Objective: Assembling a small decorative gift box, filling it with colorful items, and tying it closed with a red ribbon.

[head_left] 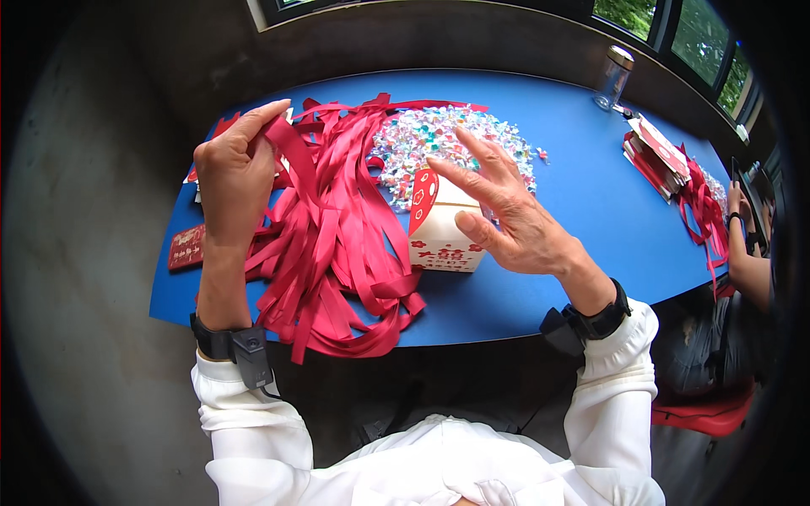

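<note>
My left hand is raised over the left side of the table, its fingers pinched on the end of a red ribbon. That ribbon runs down toward a large heap of red ribbons, which spreads to the table's near edge. My right hand is above a small white box with red printing and a red patterned flap, its fingers spread and partly hiding the top of the box. Whether the fingers touch the box I cannot tell. Behind it lies a pile of small shiny wrapped candies.
The blue table has a red packet at its left edge. A clear bottle with a gold lid stands at the back right. Flat folded cards and more red ribbons lie at right, beside another person's arm.
</note>
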Available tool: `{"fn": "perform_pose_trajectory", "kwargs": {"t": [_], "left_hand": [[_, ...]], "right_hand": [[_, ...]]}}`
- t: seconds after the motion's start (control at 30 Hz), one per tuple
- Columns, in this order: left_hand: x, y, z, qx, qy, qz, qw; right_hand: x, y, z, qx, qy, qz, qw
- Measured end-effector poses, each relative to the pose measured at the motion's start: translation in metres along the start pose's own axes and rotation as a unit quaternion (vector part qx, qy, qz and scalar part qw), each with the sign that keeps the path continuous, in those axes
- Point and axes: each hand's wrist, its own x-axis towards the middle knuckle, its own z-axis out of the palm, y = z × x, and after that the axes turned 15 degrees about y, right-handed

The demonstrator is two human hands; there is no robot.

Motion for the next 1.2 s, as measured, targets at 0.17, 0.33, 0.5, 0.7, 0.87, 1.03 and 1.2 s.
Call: {"fn": "perform_pose_trajectory", "kwargs": {"t": [0.17,0.33,0.5,0.7,0.87,1.03,1.2], "left_hand": [[-0.015,0.040,0.021,-0.101,0.003,0.123,0.987],[-0.026,0.085,0.042,-0.087,0.007,0.329,0.940],[-0.023,0.087,0.053,0.001,0.058,0.391,0.919],[-0.013,0.063,0.055,-0.029,0.045,0.282,0.958],[-0.014,0.047,0.054,-0.166,-0.092,0.010,0.982],[-0.009,0.051,0.048,-0.310,-0.262,-0.132,0.904],[-0.013,0.080,0.062,-0.360,-0.350,-0.165,0.849]], "right_hand": [[0.012,0.001,-0.014,0.122,0.149,0.006,0.981],[0.024,-0.032,-0.014,0.242,0.103,-0.016,0.965],[0.027,-0.035,-0.032,0.395,-0.043,0.225,0.890],[0.005,0.016,-0.090,0.482,0.103,0.137,0.859],[-0.008,0.068,-0.139,0.417,0.162,0.229,0.865],[-0.019,0.106,-0.151,0.078,0.140,0.304,0.939],[-0.006,0.061,-0.119,-0.085,0.141,0.121,0.979]]}}
